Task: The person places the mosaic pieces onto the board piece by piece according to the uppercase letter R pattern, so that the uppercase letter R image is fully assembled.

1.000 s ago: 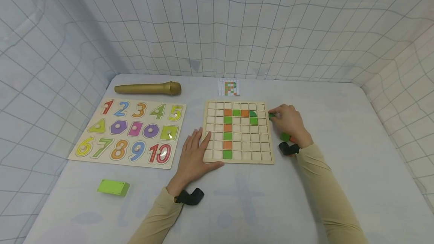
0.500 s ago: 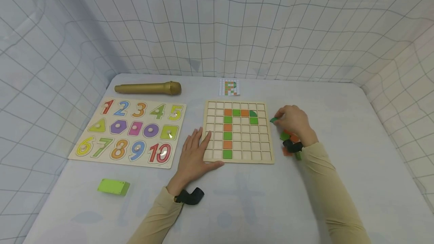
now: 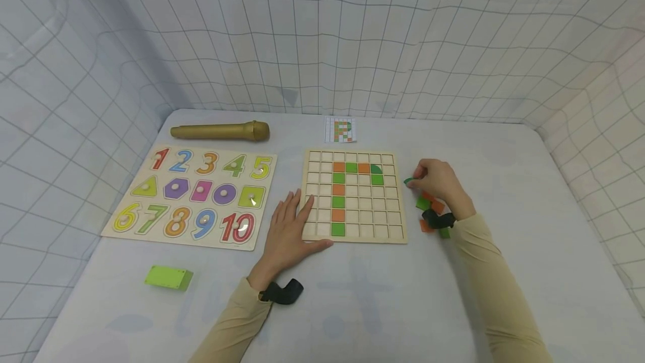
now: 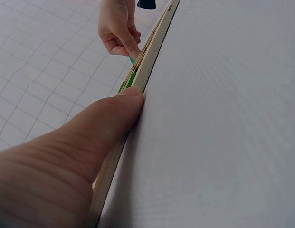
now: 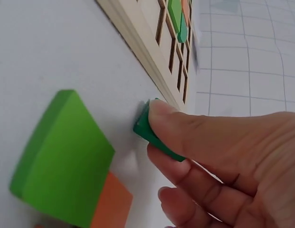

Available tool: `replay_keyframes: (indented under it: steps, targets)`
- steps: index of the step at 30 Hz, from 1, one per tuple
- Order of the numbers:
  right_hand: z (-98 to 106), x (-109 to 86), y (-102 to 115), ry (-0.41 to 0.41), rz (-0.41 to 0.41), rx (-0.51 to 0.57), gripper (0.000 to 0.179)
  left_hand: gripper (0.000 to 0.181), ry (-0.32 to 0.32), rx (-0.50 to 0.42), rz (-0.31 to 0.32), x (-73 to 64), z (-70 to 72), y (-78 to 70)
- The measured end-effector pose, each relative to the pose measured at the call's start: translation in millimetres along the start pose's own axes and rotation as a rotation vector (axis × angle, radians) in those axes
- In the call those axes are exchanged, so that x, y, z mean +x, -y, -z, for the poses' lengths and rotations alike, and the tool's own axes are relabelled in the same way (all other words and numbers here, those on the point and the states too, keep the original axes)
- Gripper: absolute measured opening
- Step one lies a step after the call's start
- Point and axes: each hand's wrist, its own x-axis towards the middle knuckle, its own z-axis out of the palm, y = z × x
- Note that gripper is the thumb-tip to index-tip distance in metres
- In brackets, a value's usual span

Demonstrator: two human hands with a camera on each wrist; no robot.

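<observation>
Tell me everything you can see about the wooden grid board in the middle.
The pale, wooden-looking, squarish grid board lies flat on the white tabletop. A plain border and thin dividers frame small square cells, most bare. Orange tiles and green tiles alternate down one column and rightward along a row, which ends in a rounded dark green piece; another green tile sits just nearer. The left hand touches its left and near edges.
</observation>
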Motion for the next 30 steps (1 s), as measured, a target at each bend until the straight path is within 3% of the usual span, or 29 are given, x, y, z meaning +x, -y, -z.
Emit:
replay_keyframes:
  steps: [5,10,16,22,30]
  targets:
    - [-3,-0.6,-4,0.008,0.004,0.038,0.015,0.101,-0.001,-0.003,-0.001,-0.2,0.2,-0.2]
    - [-9,-0.4,-5,0.008,0.010,0.070,0.021,0.102,0.003,0.000,0.000,-0.3,0.4,-0.4]
    - [-16,-3.7,4,-0.052,0.082,0.096,0.021,0.102,0.005,0.002,0.001,0.2,0.0,-0.6]
    - [-23,-7.0,16,-0.104,0.130,0.211,0.016,0.102,0.005,0.002,0.001,0.4,-0.2,-0.6]
    - [-34,-5.9,25,-0.053,0.101,0.316,0.017,0.102,0.006,0.003,0.005,0.4,0.2,-0.8]
